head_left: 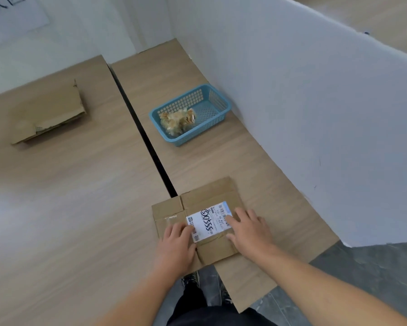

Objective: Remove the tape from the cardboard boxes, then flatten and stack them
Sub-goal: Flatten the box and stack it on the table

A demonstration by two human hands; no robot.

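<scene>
Hands first: both lie flat, fingers spread and gripping nothing, on a flattened cardboard box (204, 208) at the near edge of the right-hand worktop (256, 165). The left hand (176, 243) presses the box's near left part, its fingertips reaching the edge of a white shipping label (209, 222) stuck across the middle. The right hand (249, 229) covers the label's right end and the cardboard beside it. Black handwriting and barcodes show on the label between the two hands. A short strip of clear tape (170, 218) glints on the cardboard just left of the label. The box's left corner overlaps the dark gap (141, 128) that divides the two worktops, and its near edge hangs a little past the worktop's front edge.

Farther back on the same worktop, near the white partition (315, 102) that runs along its right edge, stands a blue plastic basket (217, 97) with a crumpled wad of peeled tape (177, 120) in its near left end.

On the left worktop (68, 196), toward its far side and well apart from the hands, lies a stack of flattened cardboard (49, 111), its edges ragged. Below the worktop's front edge the person's dark trousers and shoes show against a grey floor.
</scene>
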